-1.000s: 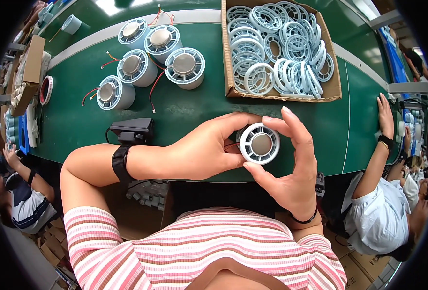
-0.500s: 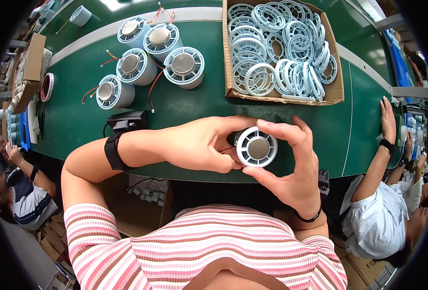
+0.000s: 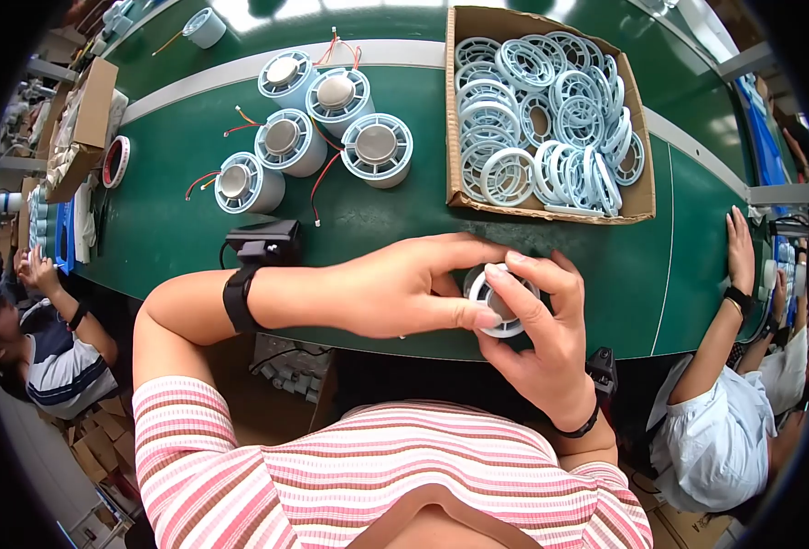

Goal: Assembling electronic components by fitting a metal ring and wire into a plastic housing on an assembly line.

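My hands meet over the near edge of the green table around a round housing (image 3: 498,300) with a white spoked ring and a grey metal disc in its middle. My left hand (image 3: 413,285) grips it from the left, its thumb laid over the ring's near-left rim. The fingers of my right hand (image 3: 548,320) curl around the right side, and one finger lies across the top face. Fingers hide much of the part. Beyond my left forearm, several similar pale-blue housings (image 3: 377,151) stand with grey discs up and thin wires trailing out.
An open cardboard box (image 3: 551,212) of pale-blue spoked rings (image 3: 507,177) stands at the far right. A black device (image 3: 262,242) sits beyond my left wrist, with a tape roll (image 3: 116,162) farther left. Another person's hand (image 3: 740,247) rests on the table at right; someone sits at left.
The view has shifted, so the table items appear lower and farther right. My left thumb has come onto the ring, and a right finger now lies across its face, which was uncovered before.
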Tool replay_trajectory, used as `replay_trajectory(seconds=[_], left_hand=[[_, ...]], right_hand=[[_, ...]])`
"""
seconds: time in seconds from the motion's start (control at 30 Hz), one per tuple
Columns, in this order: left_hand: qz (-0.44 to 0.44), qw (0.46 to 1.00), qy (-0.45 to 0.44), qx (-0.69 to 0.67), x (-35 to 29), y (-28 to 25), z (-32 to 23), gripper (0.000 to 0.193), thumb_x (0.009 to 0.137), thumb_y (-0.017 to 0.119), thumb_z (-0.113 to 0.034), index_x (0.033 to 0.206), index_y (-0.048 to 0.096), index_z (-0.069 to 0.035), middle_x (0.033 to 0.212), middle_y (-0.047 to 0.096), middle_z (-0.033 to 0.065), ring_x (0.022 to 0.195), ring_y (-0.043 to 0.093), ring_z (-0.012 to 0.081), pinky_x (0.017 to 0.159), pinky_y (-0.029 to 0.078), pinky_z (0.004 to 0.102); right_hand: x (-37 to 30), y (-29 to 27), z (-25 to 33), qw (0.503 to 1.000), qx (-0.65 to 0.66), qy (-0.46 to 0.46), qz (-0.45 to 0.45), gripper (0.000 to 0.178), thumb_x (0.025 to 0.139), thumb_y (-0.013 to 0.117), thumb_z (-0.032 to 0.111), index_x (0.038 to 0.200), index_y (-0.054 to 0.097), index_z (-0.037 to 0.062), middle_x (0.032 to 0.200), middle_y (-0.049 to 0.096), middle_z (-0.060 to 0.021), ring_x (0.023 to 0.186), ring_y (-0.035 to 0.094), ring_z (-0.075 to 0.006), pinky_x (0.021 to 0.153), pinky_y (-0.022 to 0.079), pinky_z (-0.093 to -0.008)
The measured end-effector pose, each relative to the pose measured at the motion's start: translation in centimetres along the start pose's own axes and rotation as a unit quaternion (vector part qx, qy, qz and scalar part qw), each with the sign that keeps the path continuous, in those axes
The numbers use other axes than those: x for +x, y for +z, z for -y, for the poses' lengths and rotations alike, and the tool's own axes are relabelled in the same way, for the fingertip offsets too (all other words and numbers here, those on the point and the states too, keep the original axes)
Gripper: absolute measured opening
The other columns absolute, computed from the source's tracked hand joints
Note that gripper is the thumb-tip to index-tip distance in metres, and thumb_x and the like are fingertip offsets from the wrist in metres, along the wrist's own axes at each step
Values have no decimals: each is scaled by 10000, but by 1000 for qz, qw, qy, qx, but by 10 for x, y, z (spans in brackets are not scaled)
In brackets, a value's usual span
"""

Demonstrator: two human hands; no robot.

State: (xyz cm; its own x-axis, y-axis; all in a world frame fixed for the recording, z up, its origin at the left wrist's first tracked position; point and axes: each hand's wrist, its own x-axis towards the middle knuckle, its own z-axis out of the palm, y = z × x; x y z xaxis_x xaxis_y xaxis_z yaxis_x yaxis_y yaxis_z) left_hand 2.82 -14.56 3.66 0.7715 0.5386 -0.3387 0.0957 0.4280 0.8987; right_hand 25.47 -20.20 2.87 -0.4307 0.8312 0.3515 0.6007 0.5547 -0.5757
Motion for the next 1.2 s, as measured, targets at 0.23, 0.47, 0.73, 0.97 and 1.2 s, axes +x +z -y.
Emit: replay_trajectory(seconds=[0.23, 0.47, 0.73, 0.97, 1.2], left_hand=[[-296, 567, 173, 749, -27, -9, -44, 603, 751, 821, -120, 1302, 591, -35, 1259, 591, 122, 1164, 602, 287, 991, 461, 431], [-274, 466, 122, 833, -24, -29, -33, 546, 715, 800, -121, 1209, 589, -22, 1200, 612, 102, 1163, 585, 278, 1074, 370, 439], [-84, 783, 159, 595, -20, 12, -19, 687, 715, 855, -141, 1315, 544, -19, 1382, 530, 154, 1179, 593, 324, 968, 491, 419], [-164, 759, 242, 581, -3, -1, -1, 618, 759, 816, -166, 1280, 527, -1, 1343, 507, 172, 1032, 618, 337, 849, 527, 420], [-155, 829, 151, 516, -6, 4, -7, 637, 814, 824, -136, 1352, 497, -37, 1309, 552, 146, 1051, 663, 303, 824, 572, 366]], right_hand=[[-13, -73, -39, 963, -197, 148, -112, 564, 723, 814, -14, 1260, 658, 59, 1283, 614, -92, 1170, 586, -333, 1021, 459, -422], [57, -83, -65, 965, -240, 25, -106, 341, 838, 748, 17, 1173, 692, 44, 1035, 733, -107, 1080, 654, -269, 1005, 466, -375], [83, -83, -65, 979, -195, 61, 5, 216, 835, 755, 61, 1047, 717, 39, 975, 736, -75, 980, 666, -241, 1013, 436, -368], [27, -75, -14, 994, -56, -13, -90, 292, 747, 813, 14, 1023, 724, 39, 920, 705, -81, 986, 658, -288, 967, 472, -405], [-18, -31, -35, 998, 7, 52, 40, 424, 716, 845, 36, 1115, 703, 30, 1132, 674, -118, 1058, 645, -321, 980, 477, -423]])
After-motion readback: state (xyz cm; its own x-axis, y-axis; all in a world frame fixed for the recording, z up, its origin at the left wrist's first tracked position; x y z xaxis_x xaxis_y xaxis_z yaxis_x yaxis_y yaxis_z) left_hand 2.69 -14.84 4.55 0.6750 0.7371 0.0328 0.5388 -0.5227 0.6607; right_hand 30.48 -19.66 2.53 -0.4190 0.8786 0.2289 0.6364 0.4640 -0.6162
